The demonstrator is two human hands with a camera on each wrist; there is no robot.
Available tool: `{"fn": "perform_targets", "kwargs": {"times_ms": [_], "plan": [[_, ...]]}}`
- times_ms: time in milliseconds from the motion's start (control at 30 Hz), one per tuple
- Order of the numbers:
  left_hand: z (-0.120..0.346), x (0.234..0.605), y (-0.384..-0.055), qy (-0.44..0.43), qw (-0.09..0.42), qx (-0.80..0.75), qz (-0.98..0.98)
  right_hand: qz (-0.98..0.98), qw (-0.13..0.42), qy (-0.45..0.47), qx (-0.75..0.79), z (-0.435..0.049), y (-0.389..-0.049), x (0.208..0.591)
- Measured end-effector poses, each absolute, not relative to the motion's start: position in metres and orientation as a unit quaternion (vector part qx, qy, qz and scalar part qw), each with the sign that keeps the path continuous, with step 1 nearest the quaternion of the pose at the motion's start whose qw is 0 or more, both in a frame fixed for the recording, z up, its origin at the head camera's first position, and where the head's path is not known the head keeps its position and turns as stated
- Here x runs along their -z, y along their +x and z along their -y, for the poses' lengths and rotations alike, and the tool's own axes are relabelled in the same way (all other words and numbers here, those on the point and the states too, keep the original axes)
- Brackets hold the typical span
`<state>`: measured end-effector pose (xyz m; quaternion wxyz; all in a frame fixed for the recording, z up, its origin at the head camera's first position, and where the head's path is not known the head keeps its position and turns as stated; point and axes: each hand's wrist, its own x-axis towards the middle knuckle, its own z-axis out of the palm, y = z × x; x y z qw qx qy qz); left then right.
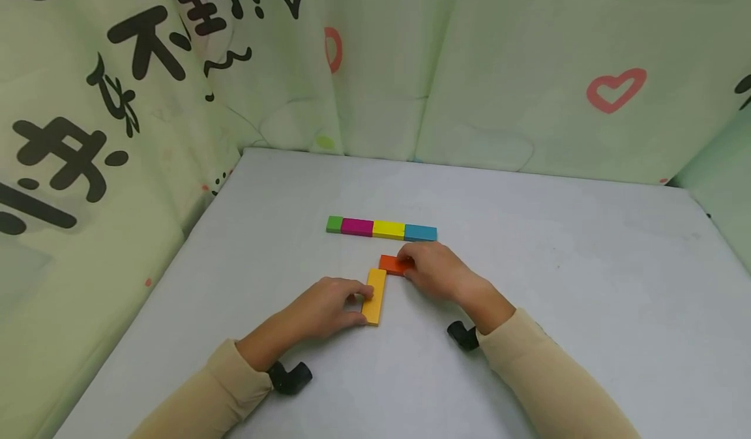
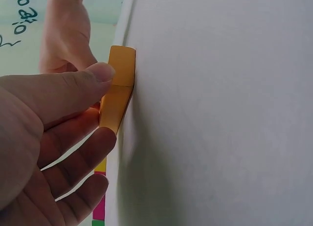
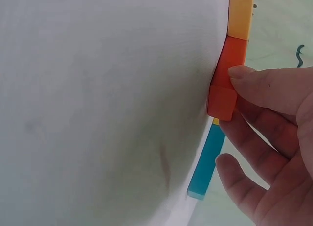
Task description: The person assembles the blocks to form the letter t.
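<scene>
In the head view, my left hand point(image 1: 325, 305) pinches a yellow-orange block point(image 1: 377, 299) by its left long side and near end, thumb and fingers at its edges. The block lies lengthwise away from me. Beyond its far end lies a red-orange block point(image 1: 390, 265), set crosswise, and my right hand point(image 1: 439, 272) holds its right end between thumb and fingers. The two blocks appear to meet at a corner. In the right wrist view the thumb rests on the red-orange block point(image 3: 227, 74); the left wrist view shows the left thumb on the yellow-orange block point(image 2: 119, 84).
Behind the hands, a straight row of flat blocks lies end to end: green point(image 1: 334, 224), magenta point(image 1: 357, 227), yellow point(image 1: 388, 230) and blue point(image 1: 420, 233). The white table point(image 1: 557, 282) is bordered by a pale green printed curtain point(image 1: 516, 47). Black wrist devices point(image 1: 290, 379) sit below both wrists.
</scene>
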<state>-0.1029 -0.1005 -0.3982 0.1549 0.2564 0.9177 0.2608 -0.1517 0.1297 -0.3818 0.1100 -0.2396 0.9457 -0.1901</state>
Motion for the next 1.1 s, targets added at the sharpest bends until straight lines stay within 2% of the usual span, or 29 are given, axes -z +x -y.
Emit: {"fn": "perform_targets", "kwargs": {"times_ms": [733,1100], "plan": [[0.0991,0.3963,-0.1028,0.251,0.157,-0.259,-0.919,-0.946,0.124,-0.238,0.18,-0.1286,-0.1532,0.38],[0.1002,0.3977,-0.1033,0.261,0.149,-0.252,-0.92,-0.941,0.081,-0.269,0.19,-0.1256,-0.1521,0.381]]}}
